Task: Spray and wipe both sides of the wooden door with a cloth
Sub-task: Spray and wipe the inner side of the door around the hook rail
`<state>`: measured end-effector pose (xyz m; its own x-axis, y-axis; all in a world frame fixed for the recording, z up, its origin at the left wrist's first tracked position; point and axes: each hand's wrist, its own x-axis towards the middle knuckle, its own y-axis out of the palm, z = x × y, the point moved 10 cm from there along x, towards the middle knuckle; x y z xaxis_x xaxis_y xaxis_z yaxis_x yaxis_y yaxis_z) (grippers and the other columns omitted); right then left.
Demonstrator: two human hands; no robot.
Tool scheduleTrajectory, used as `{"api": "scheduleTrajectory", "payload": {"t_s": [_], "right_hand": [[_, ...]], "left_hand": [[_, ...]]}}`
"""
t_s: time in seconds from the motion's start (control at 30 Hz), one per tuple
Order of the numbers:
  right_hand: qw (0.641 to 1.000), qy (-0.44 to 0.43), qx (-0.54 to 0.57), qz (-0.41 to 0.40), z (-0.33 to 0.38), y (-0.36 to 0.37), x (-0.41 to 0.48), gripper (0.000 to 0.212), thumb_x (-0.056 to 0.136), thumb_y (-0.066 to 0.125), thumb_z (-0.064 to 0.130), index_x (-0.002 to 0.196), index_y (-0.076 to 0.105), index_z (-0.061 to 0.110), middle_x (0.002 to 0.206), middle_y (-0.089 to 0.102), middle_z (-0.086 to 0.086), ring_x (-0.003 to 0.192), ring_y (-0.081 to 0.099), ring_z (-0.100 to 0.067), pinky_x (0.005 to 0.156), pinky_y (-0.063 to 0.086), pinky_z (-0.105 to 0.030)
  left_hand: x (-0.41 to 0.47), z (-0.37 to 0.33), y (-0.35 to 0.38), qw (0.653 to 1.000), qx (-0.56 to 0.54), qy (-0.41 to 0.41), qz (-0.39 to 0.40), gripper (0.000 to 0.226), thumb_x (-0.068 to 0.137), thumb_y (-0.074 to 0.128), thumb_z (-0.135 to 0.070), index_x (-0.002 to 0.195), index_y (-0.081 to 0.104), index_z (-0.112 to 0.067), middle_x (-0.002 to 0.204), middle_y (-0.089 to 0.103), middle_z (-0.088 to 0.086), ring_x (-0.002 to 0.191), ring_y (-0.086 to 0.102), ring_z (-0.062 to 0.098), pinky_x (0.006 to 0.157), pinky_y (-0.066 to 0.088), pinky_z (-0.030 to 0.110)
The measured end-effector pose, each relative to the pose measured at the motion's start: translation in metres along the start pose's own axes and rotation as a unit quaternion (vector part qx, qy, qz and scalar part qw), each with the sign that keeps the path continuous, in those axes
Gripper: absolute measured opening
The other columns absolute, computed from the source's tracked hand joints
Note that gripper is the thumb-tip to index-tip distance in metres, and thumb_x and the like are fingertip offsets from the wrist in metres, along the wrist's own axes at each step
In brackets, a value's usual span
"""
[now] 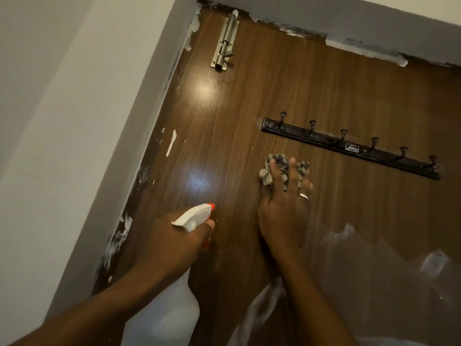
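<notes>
The brown wooden door (pixel 249 96) fills the view, shut in its grey frame. My right hand (pixel 284 208) presses a crumpled patterned cloth (pixel 279 168) flat against the door, fingers spread over it, just below the left end of the hook rack. My left hand (pixel 179 236) grips the neck of a white spray bottle (pixel 164 310). Its white trigger head with an orange nozzle (pixel 194 216) points at the door, where a wet glossy patch (pixel 197 178) shines.
A black coat-hook rack (pixel 349 147) with several hooks crosses the door's right half. A metal slide bolt (pixel 224 43) is fixed near the top. The grey door frame (pixel 154 116) has white paint smears, and a white wall (pixel 50 121) lies to the left.
</notes>
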<state>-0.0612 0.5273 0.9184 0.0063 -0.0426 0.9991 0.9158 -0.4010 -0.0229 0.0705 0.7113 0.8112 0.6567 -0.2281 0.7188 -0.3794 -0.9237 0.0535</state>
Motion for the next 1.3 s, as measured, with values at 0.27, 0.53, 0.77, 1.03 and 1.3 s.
{"api": "scheduleTrajectory", "payload": {"t_s": [0.27,0.53,0.77,1.03,1.3], "right_hand": [[0.984,-0.150,0.004,0.101,-0.015,0.001,-0.087,0.054,0.101,0.030,0.046,0.154,0.024,0.045,0.167,0.009,0.005,0.153,0.004,-0.029,0.120,0.016,-0.051],[0.999,0.039,-0.018,0.014,-0.091,-0.034,-0.028,0.055,0.101,0.047,0.034,0.154,0.029,0.040,0.165,0.016,0.002,0.149,0.016,-0.034,0.111,0.034,-0.060],[0.985,-0.162,0.016,0.056,-0.091,-0.031,-0.110,0.059,0.095,0.051,0.031,0.150,0.034,0.044,0.165,0.018,0.005,0.150,0.018,-0.031,0.116,0.028,-0.055],[0.999,0.040,0.010,0.006,-0.167,-0.057,-0.054,0.053,0.101,0.045,0.034,0.153,0.034,0.037,0.165,0.016,-0.001,0.149,0.014,-0.037,0.114,0.028,-0.060],[0.994,-0.090,-0.002,0.066,-0.166,-0.053,-0.118,0.058,0.097,0.051,0.032,0.151,0.033,0.042,0.165,0.017,0.001,0.152,0.009,-0.033,0.114,0.031,-0.058]], "left_hand": [[-0.001,-0.010,0.039,1.000,-0.023,0.008,0.013,0.023,0.084,0.069,-0.021,0.104,0.069,-0.011,0.076,0.072,0.009,0.069,0.070,0.022,0.054,0.053,0.033],[-0.017,-0.011,0.075,0.998,-0.037,-0.002,0.043,0.027,0.085,0.067,-0.021,0.107,0.066,-0.006,0.080,0.072,0.011,0.073,0.071,0.023,0.056,0.053,0.032],[-0.033,-0.007,0.098,0.999,-0.008,-0.018,0.038,0.025,0.083,0.068,-0.027,0.104,0.069,-0.014,0.078,0.074,0.006,0.071,0.071,0.024,0.068,0.058,0.046],[-0.048,-0.020,0.129,0.999,-0.002,-0.025,0.037,0.027,0.083,0.069,-0.025,0.103,0.068,-0.007,0.086,0.072,0.013,0.079,0.069,0.029,0.073,0.057,0.044],[-0.063,-0.045,0.167,0.998,-0.008,-0.029,0.061,0.019,0.086,0.067,-0.022,0.099,0.070,-0.009,0.082,0.072,0.014,0.070,0.068,0.025,0.055,0.052,0.030]]}}
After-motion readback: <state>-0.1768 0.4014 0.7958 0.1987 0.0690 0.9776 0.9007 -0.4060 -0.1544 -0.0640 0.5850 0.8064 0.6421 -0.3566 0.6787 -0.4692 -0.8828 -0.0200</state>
